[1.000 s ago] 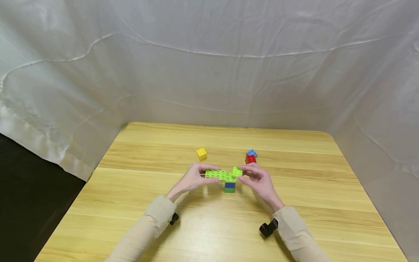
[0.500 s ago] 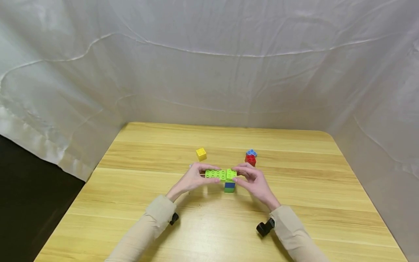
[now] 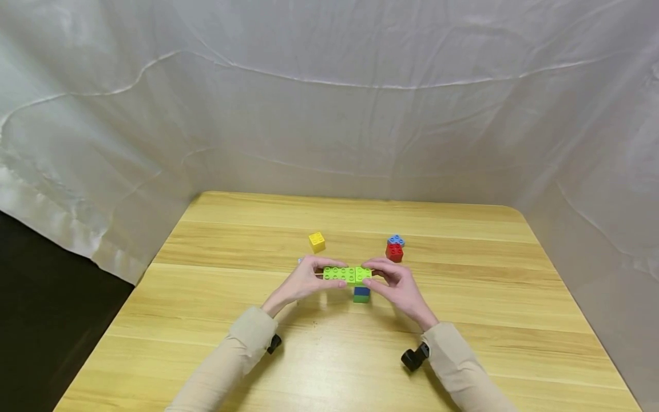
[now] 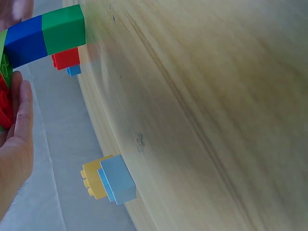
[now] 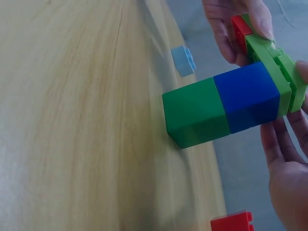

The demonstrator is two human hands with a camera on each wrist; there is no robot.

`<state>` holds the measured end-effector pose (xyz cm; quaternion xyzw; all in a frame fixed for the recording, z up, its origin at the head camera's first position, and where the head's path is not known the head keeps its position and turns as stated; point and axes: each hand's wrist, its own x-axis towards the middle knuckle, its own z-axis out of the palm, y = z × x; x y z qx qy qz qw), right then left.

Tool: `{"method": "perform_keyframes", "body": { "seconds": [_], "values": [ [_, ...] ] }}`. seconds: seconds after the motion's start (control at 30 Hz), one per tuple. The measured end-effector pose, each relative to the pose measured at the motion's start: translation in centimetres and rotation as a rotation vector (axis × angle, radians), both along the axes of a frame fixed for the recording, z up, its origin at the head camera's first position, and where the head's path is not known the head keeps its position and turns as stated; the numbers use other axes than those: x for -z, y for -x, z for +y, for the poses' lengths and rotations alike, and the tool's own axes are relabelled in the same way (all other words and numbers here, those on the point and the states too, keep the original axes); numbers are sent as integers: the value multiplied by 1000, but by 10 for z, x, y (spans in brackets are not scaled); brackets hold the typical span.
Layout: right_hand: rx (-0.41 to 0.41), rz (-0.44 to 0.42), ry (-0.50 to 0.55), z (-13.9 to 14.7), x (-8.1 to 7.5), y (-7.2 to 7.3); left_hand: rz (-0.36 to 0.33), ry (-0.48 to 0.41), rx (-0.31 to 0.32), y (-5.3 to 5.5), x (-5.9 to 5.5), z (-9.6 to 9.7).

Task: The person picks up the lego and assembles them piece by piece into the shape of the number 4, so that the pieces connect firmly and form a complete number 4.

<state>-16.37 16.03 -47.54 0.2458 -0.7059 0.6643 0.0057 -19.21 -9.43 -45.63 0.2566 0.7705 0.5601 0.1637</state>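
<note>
Left hand (image 3: 304, 279) pinches oblong lime-green plastic brick (image 3: 338, 274); right hand (image 3: 397, 287) pinches square lime-green plastic brick (image 3: 362, 273) beside it. Likely light, stiff; grip sides.

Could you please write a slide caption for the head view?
Left hand grips a long lime brick, right hand pinches a small lime brick above a blue block and a green block.

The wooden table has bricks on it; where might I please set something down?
The wooden table is bare left of the left hand, right of the right hand and between the sleeves, but crowded around the lime bricks, with a yellow brick and a red brick behind.
</note>
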Motion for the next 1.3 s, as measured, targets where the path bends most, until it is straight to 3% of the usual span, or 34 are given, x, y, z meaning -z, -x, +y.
{"method": "perform_keyframes", "body": {
  "seconds": [0.4, 0.93, 1.3],
  "values": [
    [12, 42, -51, 0, 1, 4, 8, 9, -5, 0, 0, 1],
    [10, 35, -109, 1, -6, 4, 4, 8, -10, 0, 0, 1],
    [-3, 77, -90, 0, -1, 6, 7, -4, -5, 0, 1, 0]
  ]
}}
